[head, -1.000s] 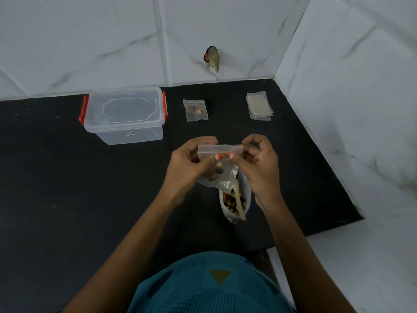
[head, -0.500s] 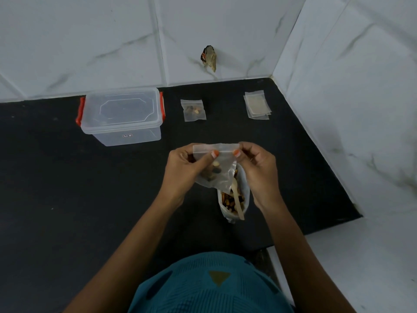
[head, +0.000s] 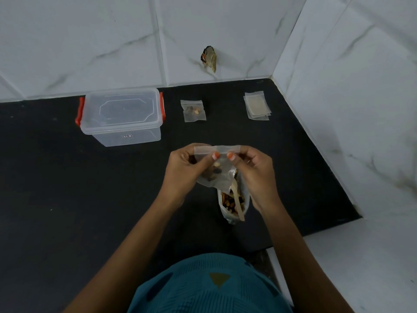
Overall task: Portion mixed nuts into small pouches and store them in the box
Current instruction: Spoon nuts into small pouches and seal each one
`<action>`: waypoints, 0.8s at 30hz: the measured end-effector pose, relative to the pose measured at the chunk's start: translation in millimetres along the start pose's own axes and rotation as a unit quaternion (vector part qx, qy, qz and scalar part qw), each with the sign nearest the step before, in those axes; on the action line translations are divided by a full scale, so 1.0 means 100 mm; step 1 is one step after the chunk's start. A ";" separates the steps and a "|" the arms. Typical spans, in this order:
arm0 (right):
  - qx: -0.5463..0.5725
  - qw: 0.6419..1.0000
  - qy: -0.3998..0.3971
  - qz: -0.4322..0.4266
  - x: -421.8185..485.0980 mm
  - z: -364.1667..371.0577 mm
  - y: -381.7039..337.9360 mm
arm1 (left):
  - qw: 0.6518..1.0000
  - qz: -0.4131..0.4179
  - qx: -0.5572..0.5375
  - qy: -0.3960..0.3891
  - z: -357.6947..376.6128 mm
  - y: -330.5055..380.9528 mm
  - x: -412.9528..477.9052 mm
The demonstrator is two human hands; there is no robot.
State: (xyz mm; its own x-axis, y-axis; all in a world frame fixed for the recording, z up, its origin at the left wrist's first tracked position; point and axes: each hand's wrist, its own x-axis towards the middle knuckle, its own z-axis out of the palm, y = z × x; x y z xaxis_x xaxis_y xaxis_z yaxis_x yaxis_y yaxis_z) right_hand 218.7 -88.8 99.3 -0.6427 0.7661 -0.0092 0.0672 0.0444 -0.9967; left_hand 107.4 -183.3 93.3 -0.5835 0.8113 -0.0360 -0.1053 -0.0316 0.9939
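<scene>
Clear plastic with red latches, the box (head: 123,116) sits far left on the black counter (head: 56,188) with its lid on; whether anything lies inside I cannot tell. Just right of it one filled pouch (head: 193,110) lies flat, probably parked there until the box is opened. Nearer, the left hand (head: 185,170) pinches the top strip of a second pouch (head: 222,177), whose nuts sag into its lower left corner. The right hand (head: 255,172) pinches the same strip from the other side, thumbs close together, a hold that suits pressing the seal closed. Beneath them the open bag of mixed nuts (head: 226,212) stands upright with a spoon (head: 238,204) in it, handy for another scoop. Far right, empty pouches (head: 258,106) wait in a stack.
</scene>
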 end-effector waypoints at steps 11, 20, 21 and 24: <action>0.052 0.998 0.036 0.007 -0.01 0.00 0.02 | 0.999 0.037 0.003 0.010 -0.01 0.00 0.00; 0.058 0.998 -0.016 0.013 -0.02 -0.01 -0.01 | 0.999 0.035 -0.004 -0.017 0.00 0.03 -0.01; 0.057 0.998 -0.008 0.001 -0.02 0.00 -0.01 | 0.999 0.030 -0.008 -0.019 0.00 0.03 -0.01; 0.030 0.999 0.026 -0.025 -0.02 0.02 0.01 | 0.999 0.021 -0.011 -0.026 0.00 0.02 -0.02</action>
State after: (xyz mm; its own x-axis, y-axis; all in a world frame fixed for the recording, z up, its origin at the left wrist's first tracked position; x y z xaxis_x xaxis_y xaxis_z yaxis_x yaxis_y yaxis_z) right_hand 218.0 -91.5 97.8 -0.6039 0.7959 0.0439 -0.0118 0.0461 -0.9989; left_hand 108.1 -184.5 95.8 -0.5449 0.8384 0.0114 -0.1002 -0.0786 0.9919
